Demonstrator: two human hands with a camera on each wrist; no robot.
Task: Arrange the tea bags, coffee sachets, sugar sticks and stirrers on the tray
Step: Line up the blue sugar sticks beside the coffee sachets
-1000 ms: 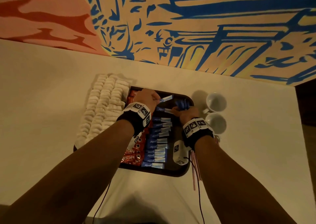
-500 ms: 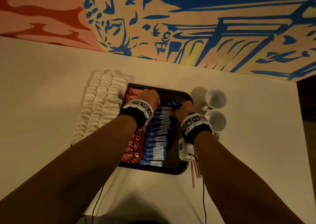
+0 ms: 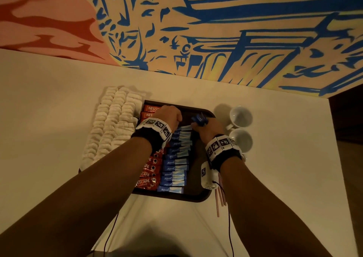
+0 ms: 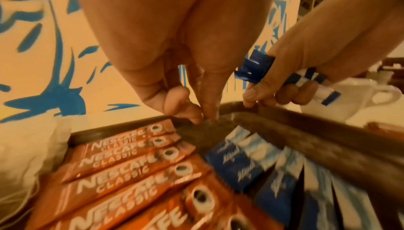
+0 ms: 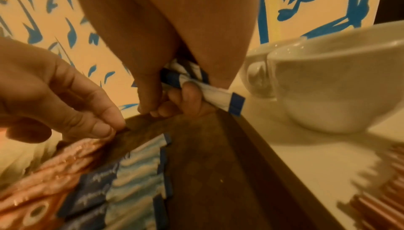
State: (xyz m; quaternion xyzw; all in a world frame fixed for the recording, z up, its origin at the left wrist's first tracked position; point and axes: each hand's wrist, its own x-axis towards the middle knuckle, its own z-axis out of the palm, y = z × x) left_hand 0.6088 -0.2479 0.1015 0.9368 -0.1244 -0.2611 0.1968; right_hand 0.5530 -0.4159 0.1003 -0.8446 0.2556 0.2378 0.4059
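- Over the tray's (image 3: 204, 196) far end, right hand (image 3: 209, 128) grips a bunch of sugar sticks (image 3: 200, 118)
- Left hand (image 3: 170, 117), fingers (image 4: 186, 103) pinched together at the tray floor, seemingly holding nothing

Surface (image 3: 49, 99): pale cream, matte, under warm, dim light with soft shadows. Wall (image 3: 235, 30) directly behind it: a painted mural, bold blue brushwork on a peach and yellow ground, turning to salmon with red streaks at the left (image 3: 39, 21). A dark area (image 3: 347, 138) lies beyond the surface's right edge; detail there cannot be read.
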